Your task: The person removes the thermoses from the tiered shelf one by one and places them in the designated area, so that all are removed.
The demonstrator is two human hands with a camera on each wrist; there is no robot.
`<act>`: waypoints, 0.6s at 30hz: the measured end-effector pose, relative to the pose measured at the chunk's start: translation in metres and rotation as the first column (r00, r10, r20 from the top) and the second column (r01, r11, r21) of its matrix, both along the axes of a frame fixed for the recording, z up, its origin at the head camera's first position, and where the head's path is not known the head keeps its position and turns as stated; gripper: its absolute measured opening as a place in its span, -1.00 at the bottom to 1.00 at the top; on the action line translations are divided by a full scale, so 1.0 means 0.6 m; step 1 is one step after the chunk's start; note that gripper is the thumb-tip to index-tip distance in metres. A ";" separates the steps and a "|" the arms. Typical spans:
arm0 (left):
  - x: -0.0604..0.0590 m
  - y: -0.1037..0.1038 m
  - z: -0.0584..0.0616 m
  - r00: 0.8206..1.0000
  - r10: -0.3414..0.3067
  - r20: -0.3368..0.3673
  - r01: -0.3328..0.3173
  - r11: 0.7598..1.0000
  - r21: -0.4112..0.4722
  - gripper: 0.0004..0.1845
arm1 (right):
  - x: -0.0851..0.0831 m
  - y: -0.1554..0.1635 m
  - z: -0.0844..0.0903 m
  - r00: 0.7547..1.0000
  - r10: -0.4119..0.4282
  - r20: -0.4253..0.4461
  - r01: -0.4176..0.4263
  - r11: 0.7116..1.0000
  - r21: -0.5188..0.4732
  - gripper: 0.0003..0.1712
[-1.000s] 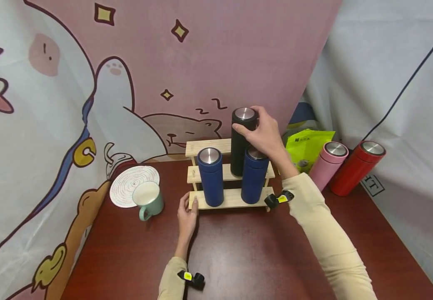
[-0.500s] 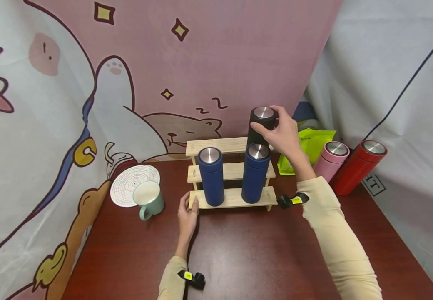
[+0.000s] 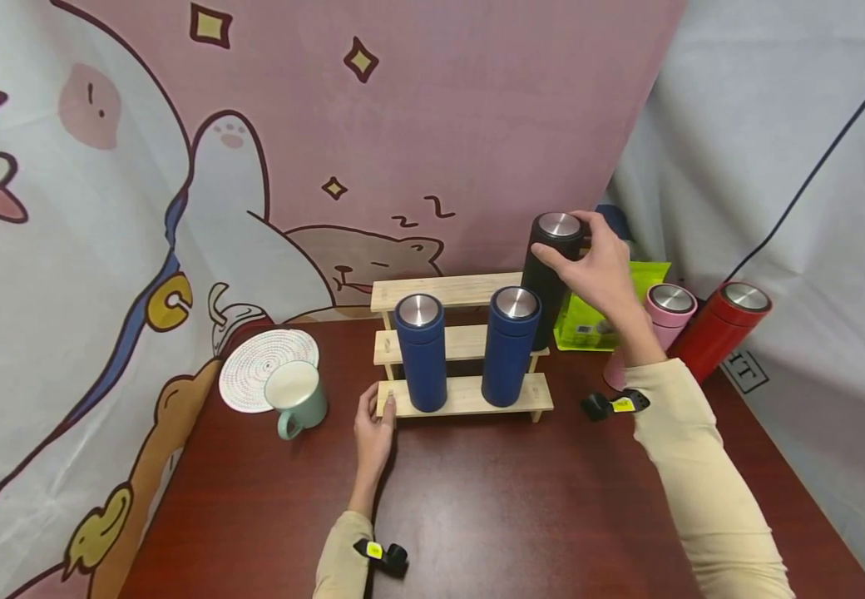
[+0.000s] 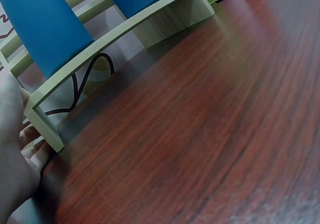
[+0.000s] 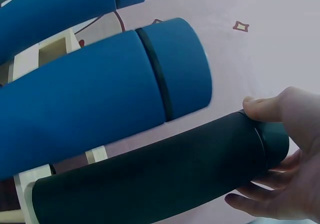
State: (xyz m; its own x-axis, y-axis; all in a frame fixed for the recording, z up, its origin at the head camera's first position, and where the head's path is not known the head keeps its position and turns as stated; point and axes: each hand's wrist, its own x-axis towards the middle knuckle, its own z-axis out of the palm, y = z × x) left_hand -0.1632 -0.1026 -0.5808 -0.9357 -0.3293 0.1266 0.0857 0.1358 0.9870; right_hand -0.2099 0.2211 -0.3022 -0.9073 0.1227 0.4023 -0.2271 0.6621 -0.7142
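Note:
At the right end of the three-tier wooden rack (image 3: 470, 395), my right hand (image 3: 600, 262) grips a black thermos (image 3: 545, 287) around its upper part, thumb on the near side. The thermos is upright, its base at the middle step's right end and partly hidden behind a blue thermos (image 3: 507, 358). That blue thermos and another blue thermos (image 3: 423, 366) stand on the bottom step. With thumb on top and fingers around the end, my left hand (image 3: 374, 428) holds the rack's lower left corner. The left wrist view shows its fingers by the rack's leg (image 4: 46, 129).
To the right, a pink thermos (image 3: 668, 312) and a red thermos (image 3: 732, 320) stand beside a yellow-green bag (image 3: 578, 324). On the left, a green mug (image 3: 305, 403) sits by a round white mat (image 3: 253, 370). A printed cloth (image 3: 402, 125) hangs behind the rack.
My right hand has moved the black thermos rightward from mid-rack, behind the right blue thermos, to the rack's right end. My left hand has stayed at the rack's corner.

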 end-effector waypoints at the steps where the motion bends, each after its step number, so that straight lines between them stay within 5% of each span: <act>1: 0.001 0.000 0.001 1.000 -0.003 0.001 0.003 1.000 0.002 -0.53 | 0.002 0.003 0.001 1.000 -0.005 -0.002 0.005 1.000 0.006 -0.16; 18: 0.004 0.002 0.009 1.000 0.003 0.012 -0.004 1.000 0.010 -0.52 | 0.021 0.058 0.001 0.994 -0.102 -0.024 0.103 0.994 0.032 -0.15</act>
